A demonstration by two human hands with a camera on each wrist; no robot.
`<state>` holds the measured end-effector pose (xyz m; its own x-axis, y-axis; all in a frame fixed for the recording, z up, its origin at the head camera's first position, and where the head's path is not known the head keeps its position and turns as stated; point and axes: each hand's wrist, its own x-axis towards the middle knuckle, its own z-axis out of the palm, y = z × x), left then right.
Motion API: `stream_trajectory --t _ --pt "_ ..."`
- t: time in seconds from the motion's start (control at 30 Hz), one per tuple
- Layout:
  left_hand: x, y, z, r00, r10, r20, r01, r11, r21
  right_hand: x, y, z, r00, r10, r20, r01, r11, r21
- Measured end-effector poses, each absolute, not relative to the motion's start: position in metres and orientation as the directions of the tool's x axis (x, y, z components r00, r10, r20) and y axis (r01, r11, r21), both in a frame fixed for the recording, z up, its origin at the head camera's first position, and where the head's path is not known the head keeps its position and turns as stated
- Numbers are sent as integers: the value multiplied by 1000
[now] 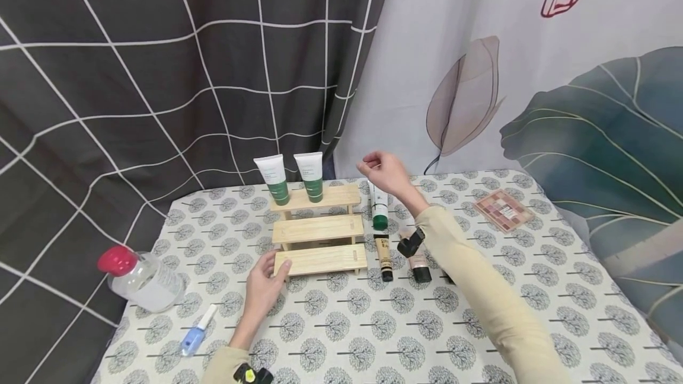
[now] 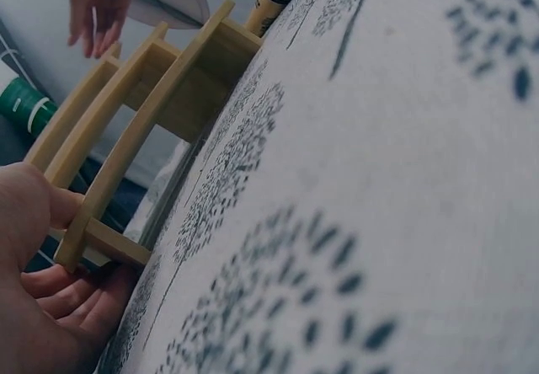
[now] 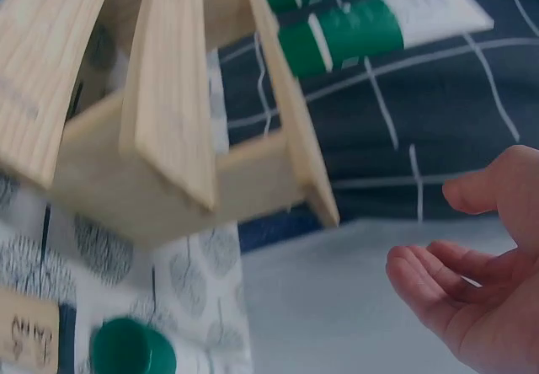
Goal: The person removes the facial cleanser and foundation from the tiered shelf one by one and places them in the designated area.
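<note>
A three-tier wooden stand rests on the cloth. My left hand grips the left end of its lowest step; the left wrist view shows the thumb above the board and the fingers underneath. Two white-and-green squeeze tubes stand cap down on the top step. My right hand is in the air behind and right of that step, loosely bent and holding nothing. In the right wrist view its thumb and fingers are apart, a short way from the top step's end.
Right of the stand lie another white-and-green tube, a tan tube and a pinkish tube with a black cap. An eyeshadow palette lies farther right. A red-topped clear bottle and blue nail polish are at left.
</note>
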<state>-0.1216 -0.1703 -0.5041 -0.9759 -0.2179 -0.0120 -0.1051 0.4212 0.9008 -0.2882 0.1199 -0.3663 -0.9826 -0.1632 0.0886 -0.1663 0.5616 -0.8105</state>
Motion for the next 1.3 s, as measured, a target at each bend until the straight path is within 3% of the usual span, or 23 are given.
stream_trajectory --t 0.57,0.77,1.3 --pt "-121 -169 -505 -974 -225 -17 -111 412 904 -275 76 -364 -926 -348 145 -272 352 -895" --pt "-120 -167 -502 -973 -231 -20 -114 404 907 -271 63 -373 -907 -397 142 -292 349 -891" --pt "-120 -167 -504 -972 -236 -17 -116 411 904 -265 37 -392 -920 -332 209 -325 348 -879"
